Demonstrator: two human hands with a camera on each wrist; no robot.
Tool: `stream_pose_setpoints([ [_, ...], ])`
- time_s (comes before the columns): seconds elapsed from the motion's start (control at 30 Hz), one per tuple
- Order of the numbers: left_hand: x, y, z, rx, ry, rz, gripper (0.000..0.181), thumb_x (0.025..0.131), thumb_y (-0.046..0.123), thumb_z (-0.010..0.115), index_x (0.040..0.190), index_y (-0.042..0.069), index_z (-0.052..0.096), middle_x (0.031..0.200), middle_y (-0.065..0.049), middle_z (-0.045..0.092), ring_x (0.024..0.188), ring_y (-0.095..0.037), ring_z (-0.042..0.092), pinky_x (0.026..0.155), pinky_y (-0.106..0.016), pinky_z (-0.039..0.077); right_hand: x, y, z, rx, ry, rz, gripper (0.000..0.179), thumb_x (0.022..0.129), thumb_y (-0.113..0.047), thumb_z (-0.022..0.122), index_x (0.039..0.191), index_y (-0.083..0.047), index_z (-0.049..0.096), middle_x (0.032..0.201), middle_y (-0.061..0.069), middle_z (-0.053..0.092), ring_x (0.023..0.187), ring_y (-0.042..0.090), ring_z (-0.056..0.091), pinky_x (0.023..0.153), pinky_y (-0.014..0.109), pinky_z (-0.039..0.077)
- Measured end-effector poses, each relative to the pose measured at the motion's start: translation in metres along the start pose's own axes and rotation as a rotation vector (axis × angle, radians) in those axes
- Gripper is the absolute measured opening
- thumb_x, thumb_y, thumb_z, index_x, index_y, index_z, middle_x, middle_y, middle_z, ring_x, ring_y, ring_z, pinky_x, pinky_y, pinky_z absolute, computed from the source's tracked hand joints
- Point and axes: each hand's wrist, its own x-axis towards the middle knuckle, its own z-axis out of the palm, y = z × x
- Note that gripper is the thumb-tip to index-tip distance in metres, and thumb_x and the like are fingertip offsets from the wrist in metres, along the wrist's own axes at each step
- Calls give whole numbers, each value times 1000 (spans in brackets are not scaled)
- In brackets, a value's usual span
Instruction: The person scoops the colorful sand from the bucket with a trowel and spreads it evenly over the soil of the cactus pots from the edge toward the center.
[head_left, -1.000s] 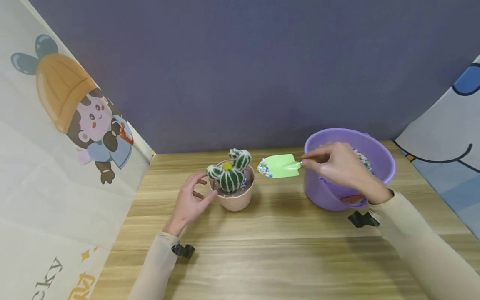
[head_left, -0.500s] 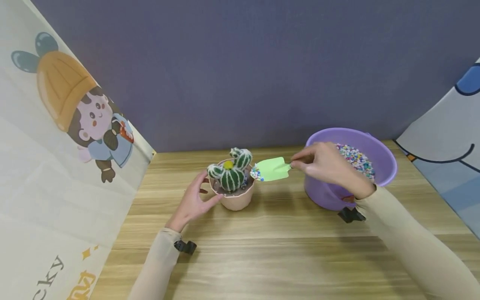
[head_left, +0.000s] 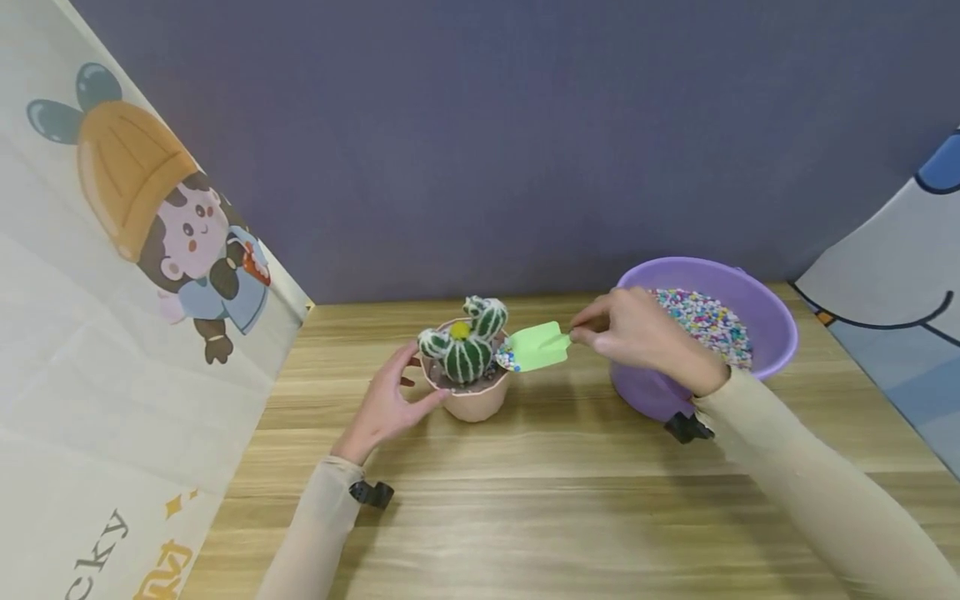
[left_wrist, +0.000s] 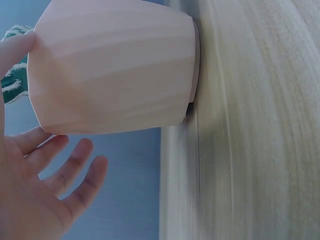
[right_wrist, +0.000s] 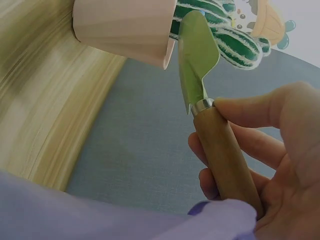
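A cactus (head_left: pixel 467 360) with white-edged green stems and a yellow flower stands in a pale pink flower pot (head_left: pixel 476 407). My left hand (head_left: pixel 384 410) holds the pot at its left rim between thumb and index finger; the other fingers spread loosely beside it in the left wrist view. My right hand (head_left: pixel 637 333) grips the wooden handle (right_wrist: pixel 225 155) of a light green trowel (head_left: pixel 538 346). Small coloured beads (head_left: pixel 506 358) lie on the blade's tip, which is at the pot's right rim beside the cactus. The pot hides some of the left fingers.
At the right stands a purple bucket (head_left: pixel 776 333) holding many multicoloured beads (head_left: pixel 708 325), partly behind the right hand. Wooden table (head_left: pixel 525 517) lies beneath everything. A dark blue-grey panel (head_left: pixel 480 150) rises behind, and a printed white sheet (head_left: pixel 90 375) borders the left.
The right hand has carried the trowel with its beads leftward and slightly down, from beside the bucket to the pot's rim. The left hand has closed in slightly on the pot.
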Motion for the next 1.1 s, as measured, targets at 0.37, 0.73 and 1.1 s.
stream_pose_setpoints([
  [0.37,-2,4,1,46,0,-30,82,87,43,87,158,23,49,153,-5,58,129,-30,61,99,-52,59,4,-4,4,-51,25,-8,15,91,-21,77,101,-16,87,93,2,84,58,10,56,55,31,44],
  [0.73,-3,6,4,111,40,-39,80,86,45,88,155,26,53,148,-3,64,121,-31,67,97,-51,60,8,-7,9,-93,35,-64,14,90,-19,78,100,-14,87,98,4,84,69,13,63,63,34,50],
  [1.1,-6,16,1,250,90,-50,91,80,60,88,155,21,55,155,-8,61,134,-35,63,108,-59,54,13,-11,8,-159,60,-98,13,88,-19,78,97,-16,88,96,2,84,79,22,68,71,40,52],
])
